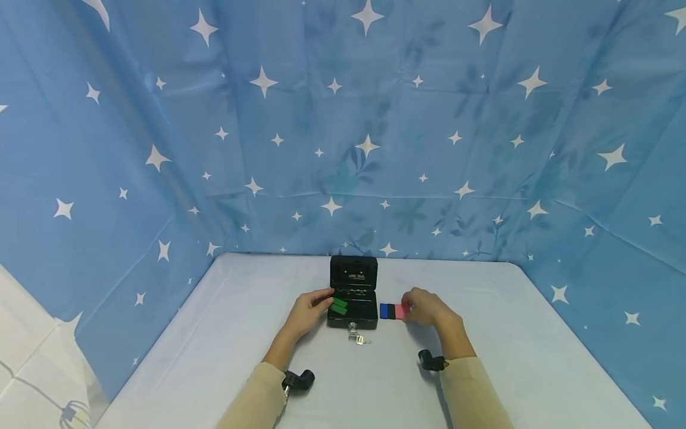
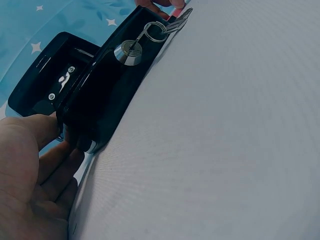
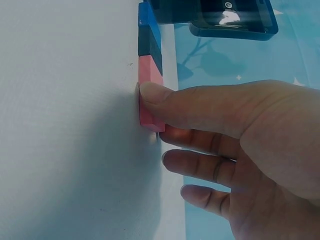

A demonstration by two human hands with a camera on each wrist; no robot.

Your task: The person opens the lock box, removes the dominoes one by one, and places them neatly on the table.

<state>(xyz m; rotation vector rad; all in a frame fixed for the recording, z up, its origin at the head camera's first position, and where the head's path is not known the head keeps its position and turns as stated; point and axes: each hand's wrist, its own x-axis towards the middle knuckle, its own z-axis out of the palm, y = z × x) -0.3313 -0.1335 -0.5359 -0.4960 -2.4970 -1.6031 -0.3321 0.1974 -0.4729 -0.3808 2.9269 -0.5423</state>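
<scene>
A black cash box (image 1: 352, 322) stands on the table with its lid (image 1: 343, 271) raised at the back. Two green blocks (image 1: 339, 310) lie in its left part. My left hand (image 1: 305, 311) grips the box's left side, thumb at the rim and fingers along the outer wall (image 2: 100, 120). To the right of the box, blue (image 3: 146, 17), black (image 3: 146, 41) and pink (image 3: 147, 67) blocks sit end to end in a row. My right hand (image 1: 426, 307) pinches the pink end between thumb and forefinger, its other fingers loosely bent in the right wrist view.
A key sits in the lock (image 2: 129, 52) on the box's front, with a ring (image 2: 155, 31) and a second key (image 1: 361, 340) hanging toward the table. White cloth covers the table (image 1: 364, 387). A blue star-patterned curtain (image 1: 343, 119) surrounds its back and sides.
</scene>
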